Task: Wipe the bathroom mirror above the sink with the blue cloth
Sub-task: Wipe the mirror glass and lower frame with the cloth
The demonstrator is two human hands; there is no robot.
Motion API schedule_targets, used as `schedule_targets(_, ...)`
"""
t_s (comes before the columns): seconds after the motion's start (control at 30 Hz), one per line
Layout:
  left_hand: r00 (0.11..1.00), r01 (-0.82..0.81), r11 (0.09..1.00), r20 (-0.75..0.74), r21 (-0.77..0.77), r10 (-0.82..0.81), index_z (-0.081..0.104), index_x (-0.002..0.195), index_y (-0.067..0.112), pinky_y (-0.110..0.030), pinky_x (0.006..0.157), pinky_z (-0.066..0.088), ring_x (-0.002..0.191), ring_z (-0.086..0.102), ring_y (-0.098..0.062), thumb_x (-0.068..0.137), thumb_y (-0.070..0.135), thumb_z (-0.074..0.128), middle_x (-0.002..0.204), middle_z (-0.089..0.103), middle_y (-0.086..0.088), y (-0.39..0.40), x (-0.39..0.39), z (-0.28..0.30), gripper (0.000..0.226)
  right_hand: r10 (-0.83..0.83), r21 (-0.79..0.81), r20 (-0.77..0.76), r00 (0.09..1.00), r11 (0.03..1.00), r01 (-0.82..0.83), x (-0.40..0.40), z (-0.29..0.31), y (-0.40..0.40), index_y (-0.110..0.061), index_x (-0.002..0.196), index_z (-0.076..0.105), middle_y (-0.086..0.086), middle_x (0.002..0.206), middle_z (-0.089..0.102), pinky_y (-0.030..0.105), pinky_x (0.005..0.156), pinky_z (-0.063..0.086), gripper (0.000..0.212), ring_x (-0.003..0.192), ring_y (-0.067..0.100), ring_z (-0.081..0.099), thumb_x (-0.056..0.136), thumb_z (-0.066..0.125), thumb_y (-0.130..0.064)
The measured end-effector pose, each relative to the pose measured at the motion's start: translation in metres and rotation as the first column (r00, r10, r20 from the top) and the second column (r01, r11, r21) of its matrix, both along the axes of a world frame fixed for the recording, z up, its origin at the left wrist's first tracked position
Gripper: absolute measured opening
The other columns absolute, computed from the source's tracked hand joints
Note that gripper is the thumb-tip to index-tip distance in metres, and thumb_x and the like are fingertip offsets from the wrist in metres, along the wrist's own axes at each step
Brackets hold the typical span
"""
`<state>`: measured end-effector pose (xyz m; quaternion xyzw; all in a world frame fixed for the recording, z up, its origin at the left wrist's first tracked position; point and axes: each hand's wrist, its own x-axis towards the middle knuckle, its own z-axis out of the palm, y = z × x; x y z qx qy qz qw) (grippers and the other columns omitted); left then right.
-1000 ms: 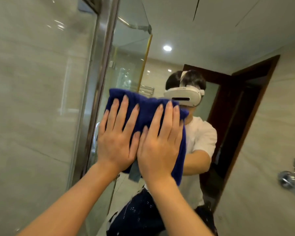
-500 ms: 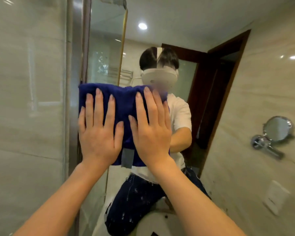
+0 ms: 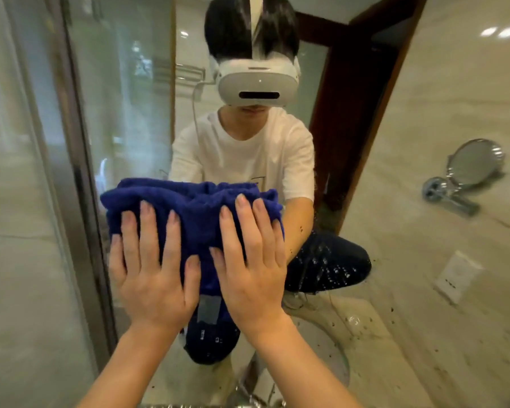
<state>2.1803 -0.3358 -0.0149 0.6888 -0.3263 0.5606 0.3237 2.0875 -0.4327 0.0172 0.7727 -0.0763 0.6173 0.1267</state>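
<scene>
The blue cloth [image 3: 195, 219] lies bunched flat against the mirror [image 3: 321, 83], in the lower left part of the glass, close to the mirror's left edge where a metal frame strip [image 3: 83, 201] runs top to bottom. A grey label [image 3: 208, 309] hangs from the cloth's lower edge, between the two wrists.

The left hand [image 3: 153, 278] presses on the left half of the cloth. Its fingers are straight and spread, pointing up, and the palm lies flat on the fabric — no finger curls round the cloth.

The right hand [image 3: 252, 269] presses on the right half in the same manner: fingers extended and slightly fanned, palm flat. The two thumbs lie just beside each other near the cloth's middle, not overlapping. The upper edge of the cloth stands clear above both sets of fingertips.

The glass shows the reflection of the person [image 3: 248, 154] in a white shirt and dark trousers, wearing a white headset [image 3: 258, 85]. Dark specks mark the glass near its lower right part. The reflected sink basin [image 3: 330, 357] appears at the mirror's lower edge.

On the tiled wall to the right of the mirror sit a round swivel mirror [image 3: 473, 164] on a chrome arm and, below it, a white wall plate [image 3: 457, 276].
</scene>
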Motion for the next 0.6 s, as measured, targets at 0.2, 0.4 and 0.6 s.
schedule_targets(0.2, 0.999, -0.004, 1.0, -0.038, -0.003, 0.004, 0.014, 0.157, 0.013, -0.046, 0.12, 0.007, 0.152, 0.002, -0.03, 0.103, 0.037, 0.027, 0.165, 0.0, -0.009, -0.008, -0.01, 0.001, 0.061, -0.017, -0.111, -0.037, 0.999, 0.994, 0.013, -0.009, 0.009, -0.007, -0.013, 0.144, 0.037, 0.007, 0.15, 0.036, 0.04, 0.118, 0.027, 0.049, 0.145, 0.023, 0.029, 0.1, 0.053, -0.027)
schedule_targets(0.4, 0.999, 0.041, 0.998, 0.007, -0.041, -0.04, 0.024, 0.156, 0.015, -0.047, 0.12, 0.012, 0.15, 0.012, -0.032, 0.104, 0.036, 0.036, 0.16, 0.015, -0.014, -0.047, -0.041, 0.11, 0.057, -0.012, -0.027, 0.113, 0.994, 1.0, 0.015, -0.037, 0.108, -0.041, -0.004, 0.141, 0.043, 0.016, 0.15, 0.037, 0.048, 0.118, 0.027, 0.043, 0.143, 0.031, 0.031, 0.102, 0.047, -0.02)
schedule_targets(0.6, 0.989, 0.118, 0.993, 0.095, 0.0, -0.118, 0.027, 0.155, 0.016, -0.045, 0.12, 0.012, 0.15, 0.013, -0.028, 0.103, 0.035, 0.042, 0.161, 0.019, -0.012, -0.074, -0.066, 0.134, 0.057, -0.096, 0.084, 0.181, 0.979, 0.993, 0.082, -0.064, 0.115, -0.068, 0.001, 0.143, 0.036, 0.022, 0.152, 0.032, 0.049, 0.119, 0.024, 0.046, 0.146, 0.036, 0.023, 0.102, 0.039, -0.02)
